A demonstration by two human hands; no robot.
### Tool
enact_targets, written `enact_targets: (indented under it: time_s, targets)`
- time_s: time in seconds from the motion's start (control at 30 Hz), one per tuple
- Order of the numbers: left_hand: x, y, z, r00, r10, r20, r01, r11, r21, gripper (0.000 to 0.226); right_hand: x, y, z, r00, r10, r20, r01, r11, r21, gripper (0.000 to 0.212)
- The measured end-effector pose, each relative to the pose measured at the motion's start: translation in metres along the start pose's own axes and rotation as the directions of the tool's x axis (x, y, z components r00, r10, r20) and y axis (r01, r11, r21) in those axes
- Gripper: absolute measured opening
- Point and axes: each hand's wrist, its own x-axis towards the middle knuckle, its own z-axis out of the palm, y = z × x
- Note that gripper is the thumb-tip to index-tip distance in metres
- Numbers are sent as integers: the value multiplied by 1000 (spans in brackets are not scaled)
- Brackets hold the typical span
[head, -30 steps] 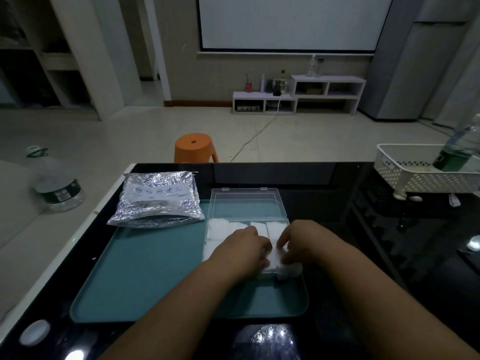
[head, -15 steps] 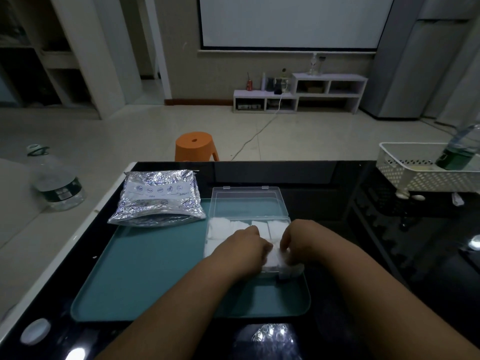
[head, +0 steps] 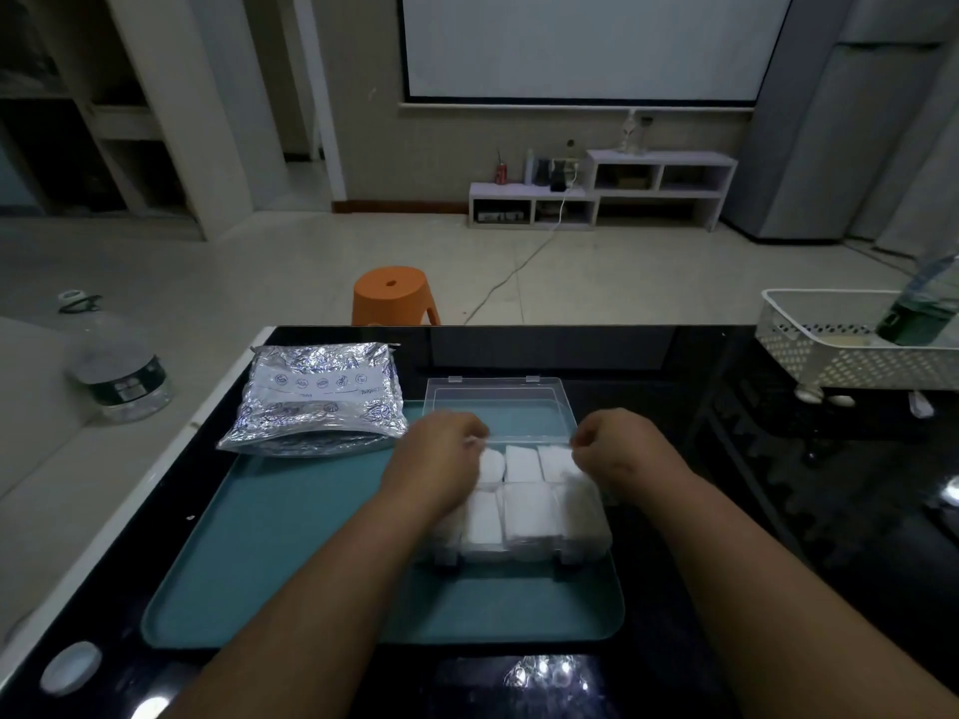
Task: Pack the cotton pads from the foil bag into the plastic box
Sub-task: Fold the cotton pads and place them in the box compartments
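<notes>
The cotton pads (head: 528,513) fill the plastic box (head: 519,555) in 2 rows. The box sits on the teal tray (head: 290,563), its clear lid (head: 498,407) lying open at 12 o'clock. The left hand (head: 441,461) and right hand (head: 620,451) are curled, with fingertips at the seam between lid and box. I cannot tell whether they pinch anything. The step looks like tidying or closing. Press any raised pad flat first, then swing the lid over evenly from both corners so nothing catches. The foil bag (head: 316,402) lies at 10 o'clock on the black tabletop (head: 726,511), and should be checked for leftovers.
</notes>
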Motion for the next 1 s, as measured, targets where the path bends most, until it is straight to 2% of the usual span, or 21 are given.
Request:
enact_targets:
  time_s: [0.07, 0.13, 0.27, 0.4, 0.5, 0.57, 0.67, 0.77, 0.83, 0.93, 1.0]
  targets:
    - [7, -18, -2, 989, -138, -50, 135, 989, -64, 31, 5, 3, 8, 999, 32, -25, -31, 999, 24, 36]
    - [12, -37, -1, 969, -246, -33, 241, 964, -117, 38, 10, 4, 17, 997, 72, -2, -72, 995, 70, 38]
    - [16, -54, 3, 944, -321, 79, 331, 912, -241, 41, 17, 2, 27, 996, 85, 27, -87, 989, 121, 30]
    - [18, -65, 2, 926, -377, 34, 364, 863, -351, 36, 21, -3, 35, 998, 65, -18, -59, 970, 236, 28]
    - [19, -74, -3, 898, -439, 7, 403, 817, -413, 42, 22, -9, 38, 994, 107, -25, -89, 918, 387, 33]
    - [19, -80, -7, 890, -457, 9, 410, 791, -454, 45, 24, -12, 42, 994, 108, -14, -90, 885, 457, 28]
    - [17, -85, -11, 885, -465, 21, 399, 736, -547, 51, 27, -16, 46, 993, 122, -1, -108, 882, 458, 11]
    - [16, -89, -13, 881, -472, 26, 393, 703, -593, 57, 29, -18, 48, 987, 157, -43, -126, 905, 407, 5]
    - [16, -90, -14, 877, -479, 34, 399, 687, -608, 59, 28, -20, 46, 981, 183, -61, -138, 887, 440, 13]
    - [15, -90, -16, 877, -479, 44, 400, 674, -621, 62, 28, -21, 47, 970, 231, -69, -165, 843, 513, 39]
    - [14, -89, -16, 877, -479, 44, 398, 672, -624, 63, 31, -21, 50, 965, 258, -38, -189, 793, 579, 46]
